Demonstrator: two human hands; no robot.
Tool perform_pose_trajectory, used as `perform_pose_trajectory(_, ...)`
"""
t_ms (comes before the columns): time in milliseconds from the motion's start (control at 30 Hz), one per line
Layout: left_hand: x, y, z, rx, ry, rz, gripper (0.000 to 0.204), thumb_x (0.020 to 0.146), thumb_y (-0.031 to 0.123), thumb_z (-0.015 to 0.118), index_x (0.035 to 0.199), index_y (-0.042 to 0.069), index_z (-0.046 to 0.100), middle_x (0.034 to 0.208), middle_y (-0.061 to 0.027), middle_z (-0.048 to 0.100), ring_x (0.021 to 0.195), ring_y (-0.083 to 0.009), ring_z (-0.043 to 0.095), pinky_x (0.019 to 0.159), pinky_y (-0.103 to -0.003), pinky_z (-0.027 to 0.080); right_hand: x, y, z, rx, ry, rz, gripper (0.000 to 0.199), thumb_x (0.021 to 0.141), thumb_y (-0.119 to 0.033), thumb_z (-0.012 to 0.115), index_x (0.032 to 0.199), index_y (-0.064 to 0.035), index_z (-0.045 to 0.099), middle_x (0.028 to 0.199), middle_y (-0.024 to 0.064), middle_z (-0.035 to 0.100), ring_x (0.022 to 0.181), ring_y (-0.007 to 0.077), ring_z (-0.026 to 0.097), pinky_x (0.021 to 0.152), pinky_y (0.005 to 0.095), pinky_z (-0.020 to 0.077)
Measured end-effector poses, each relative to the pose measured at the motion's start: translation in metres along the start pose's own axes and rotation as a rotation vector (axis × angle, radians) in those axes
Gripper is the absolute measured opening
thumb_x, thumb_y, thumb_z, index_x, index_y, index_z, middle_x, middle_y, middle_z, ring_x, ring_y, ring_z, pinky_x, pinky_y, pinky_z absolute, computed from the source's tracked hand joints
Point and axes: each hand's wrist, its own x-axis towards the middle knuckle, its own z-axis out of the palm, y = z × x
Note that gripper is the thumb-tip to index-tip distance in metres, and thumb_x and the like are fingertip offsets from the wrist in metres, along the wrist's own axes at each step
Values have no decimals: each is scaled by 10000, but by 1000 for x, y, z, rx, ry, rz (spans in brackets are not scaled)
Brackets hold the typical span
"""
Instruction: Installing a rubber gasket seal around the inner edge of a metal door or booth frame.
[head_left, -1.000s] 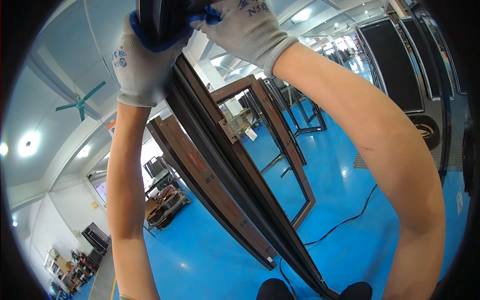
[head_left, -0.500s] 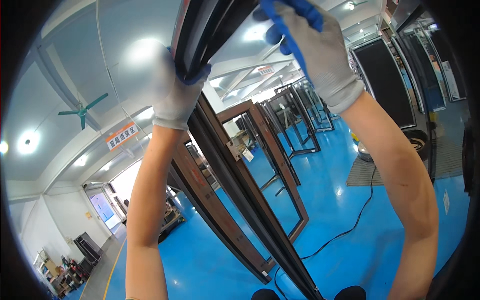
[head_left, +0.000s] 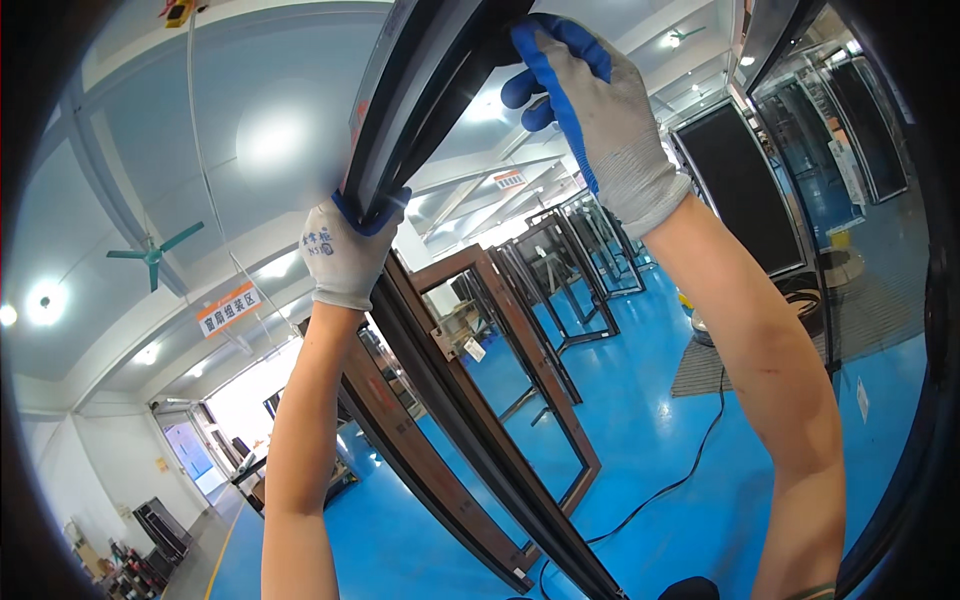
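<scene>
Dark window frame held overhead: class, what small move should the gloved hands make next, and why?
Probably slide the right hand further along the dark frame, away from the left hand. Both hands grip the same raised rail close together, while the long frame runs down to the blue floor, so a wider hold should steady it.

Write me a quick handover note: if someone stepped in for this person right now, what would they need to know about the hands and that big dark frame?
Left hand: gloved, raised overhead, gripping the edge of the dark frame profile.
Right hand: gloved, higher up, fingers curled on the same profile near its top.
Frame: tall and tilted, running from overhead down to the blue floor near the person's feet. Brown frames stand just behind it, and a black cable trails across the floor.
Done: both hands have a grip on the frame.
Left: the frame hangs on that grip, so hold on; what is being done at its top edge cannot be made out.
</scene>
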Motion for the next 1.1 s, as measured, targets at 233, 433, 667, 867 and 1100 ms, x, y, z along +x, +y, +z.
perform_pose_trajectory(233,0,0,2,2,1,-43,639,741,381,864,1159,52,510,844,-107,665,627,-253,660,588,-331,536,-2,24,1,-48,24,-146,310,996,-247,586,1247,-73,638,910,72,699,699,97,635,616,196,517)
perform_pose_trajectory(433,1,4,1,-29,-4,-73,641,736,397,866,1145,57,507,863,-110,660,643,-251,663,599,-330,541,0,27,-1,0,37,-181,210,1024,-206,543,1151,-98,670,906,69,713,681,110,638,654,234,556)
perform_pose_trajectory(667,-1,0,3,-15,9,-67,641,739,411,863,1138,58,506,874,-109,652,652,-249,661,601,-326,545,5,-4,1,-72,-36,-15,254,1020,-241,558,1194,-76,640,926,80,708,691,113,637,641,221,558)
perform_pose_trajectory(867,0,5,3,-9,-2,-95,643,746,416,858,1138,54,500,871,-108,646,650,-248,658,594,-324,546,14,-4,-4,83,33,160,289,1020,-279,581,1228,-81,616,884,94,722,676,139,670,629,234,581)
perform_pose_trajectory(1100,1,6,-2,10,-1,-93,639,752,412,850,1141,51,495,876,-109,646,655,-249,658,592,-322,549,31,39,19,172,134,-121,352,989,-198,616,1307,-68,538,902,140,712,733,224,714,667,294,616)
